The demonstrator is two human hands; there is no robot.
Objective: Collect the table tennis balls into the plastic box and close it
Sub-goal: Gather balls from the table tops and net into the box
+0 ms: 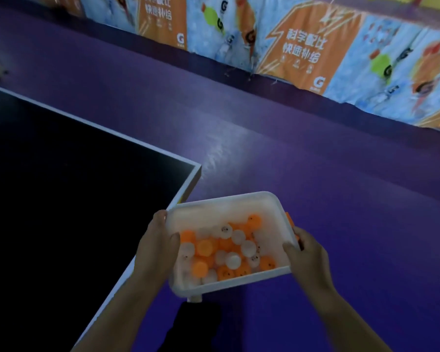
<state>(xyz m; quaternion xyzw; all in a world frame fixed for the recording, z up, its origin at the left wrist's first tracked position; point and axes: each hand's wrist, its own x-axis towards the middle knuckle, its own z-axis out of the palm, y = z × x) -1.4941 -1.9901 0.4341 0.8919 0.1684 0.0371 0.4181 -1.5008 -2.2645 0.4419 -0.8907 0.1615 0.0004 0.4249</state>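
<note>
- The plastic box (229, 207) is hanging in the air just off the corner of the table (87, 179), probably for carrying
- Both hands are clamping it level so the balls (229, 250) are staying inside, no lid on
- Left hand (158, 247) is wrapping the table-side wall, right hand (308, 260) the opposite wall, thumbs over the rim

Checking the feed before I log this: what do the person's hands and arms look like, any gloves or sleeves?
Both are bare: no gloves, rings or watch on the left hand or the right hand. The forearms show no sleeves up to the frame's lower edge. The light is dim, so fine marks cannot be told.
</note>
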